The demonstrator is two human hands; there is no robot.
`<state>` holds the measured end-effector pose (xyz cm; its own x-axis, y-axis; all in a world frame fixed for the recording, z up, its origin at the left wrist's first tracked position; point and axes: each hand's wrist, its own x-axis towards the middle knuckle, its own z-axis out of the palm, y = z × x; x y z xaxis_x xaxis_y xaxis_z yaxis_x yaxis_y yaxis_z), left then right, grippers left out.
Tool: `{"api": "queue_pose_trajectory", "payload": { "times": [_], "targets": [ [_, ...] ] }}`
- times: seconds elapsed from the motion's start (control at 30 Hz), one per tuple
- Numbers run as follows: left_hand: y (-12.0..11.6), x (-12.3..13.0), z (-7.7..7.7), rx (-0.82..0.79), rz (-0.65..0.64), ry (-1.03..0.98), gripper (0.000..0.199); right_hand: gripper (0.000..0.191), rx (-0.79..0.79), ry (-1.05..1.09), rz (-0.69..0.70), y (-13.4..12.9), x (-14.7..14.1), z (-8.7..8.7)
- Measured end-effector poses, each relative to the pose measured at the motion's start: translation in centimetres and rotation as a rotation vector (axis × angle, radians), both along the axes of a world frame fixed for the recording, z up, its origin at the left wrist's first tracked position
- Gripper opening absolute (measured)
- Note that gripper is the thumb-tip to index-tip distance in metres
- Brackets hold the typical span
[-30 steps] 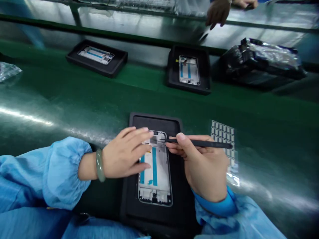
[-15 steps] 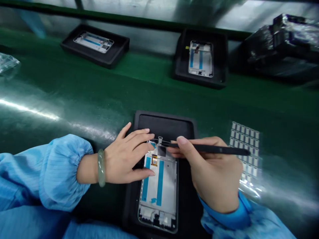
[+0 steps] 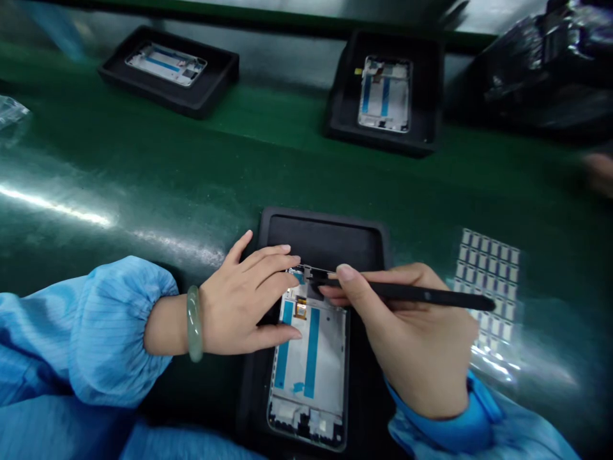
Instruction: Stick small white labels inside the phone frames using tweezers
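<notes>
A silver phone frame (image 3: 330, 358) with blue strips and a small orange flex connector lies in a black foam tray (image 3: 325, 220). My left hand (image 3: 249, 300) rests over its upper left edge, fingers spread. In my right hand (image 3: 416, 338) are black tweezers (image 3: 416, 294), pinched between thumb and fingers. Their tips reach the frame's top edge, at a small metallic piece (image 3: 307, 271). Whether the tips still grip that piece I cannot tell.
To the right lies a clear sheet of small stickers (image 3: 488, 275). Two more black trays (image 3: 211, 105) (image 3: 383, 140) with phone frames stand at the back. Black plastic-wrapped items (image 3: 531, 76) are at the back right. Someone's blurred hand (image 3: 601, 169) shows at the right edge.
The small metallic piece at the tweezer tips, which stuck up above the frame's top edge, now sits lower against it. Another person's hand has appeared at the right. The view has shifted slightly.
</notes>
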<state>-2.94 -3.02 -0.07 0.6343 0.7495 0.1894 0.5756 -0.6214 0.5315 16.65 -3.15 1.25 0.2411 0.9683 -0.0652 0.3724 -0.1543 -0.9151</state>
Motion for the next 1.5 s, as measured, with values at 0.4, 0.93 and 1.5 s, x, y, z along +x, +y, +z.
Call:
{"api": "queue_pose_trajectory", "payload": {
  "times": [0.4, 0.93, 1.5],
  "targets": [
    [0.02, 0.08, 0.09, -0.012, 0.001, 0.008, 0.046, 0.023, 0.025, -0.037, 0.006, -0.01, 0.17, -0.31],
    [-0.03, 0.25, -0.07, 0.014, 0.002, 0.012, 0.046, 0.028, 0.024, -0.088, -0.01, -0.04, 0.05, -0.12],
    [-0.12, 0.24, -0.24, 0.036, 0.018, -0.004, 0.047, 0.023, 0.049, -0.017, -0.006, 0.02, 0.19, -0.53]
  ]
}}
